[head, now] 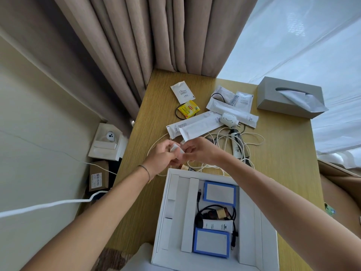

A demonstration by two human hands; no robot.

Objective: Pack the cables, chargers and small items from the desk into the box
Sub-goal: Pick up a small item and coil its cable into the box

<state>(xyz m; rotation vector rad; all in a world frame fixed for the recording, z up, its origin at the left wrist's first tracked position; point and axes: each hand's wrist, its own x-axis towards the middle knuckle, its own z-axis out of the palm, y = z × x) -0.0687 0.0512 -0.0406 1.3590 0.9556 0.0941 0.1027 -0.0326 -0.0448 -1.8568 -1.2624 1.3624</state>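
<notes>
Both hands meet over the tabletop [273, 182], just beyond the box's far edge. Left hand [163, 156] and right hand [197, 150] each curl fingers round one small white charger [176, 150], held between them; each grip is clenched on it. Hands cover most of it, so its shape is hard to tell.

White cable [224, 141] lies in loose loops on the tabletop right of and below the hands, one loop running out left of the left hand. A dark-handled comb [237, 141] lies among the loops.

Box [248, 222], white, open, sits at the near edge of the tabletop. Inside: two blue-edged pads [219, 193], one at the far end and one near, a white tube [217, 225] between them, and a black cable [203, 214] coiled round the tube. White card dividers stand along the box's left side.

Farther back on the tabletop: long white sachets [197, 126] fanned out, a round white plug [228, 119] resting on them, a yellow tea bag [188, 109] on a black band, and a small white packet [182, 92] behind that. Grey tissue box [289, 96] stands at the far right corner.

Beige curtain [136, 45] hangs behind the tabletop. On the floor to the left, a brown carton [98, 178].
</notes>
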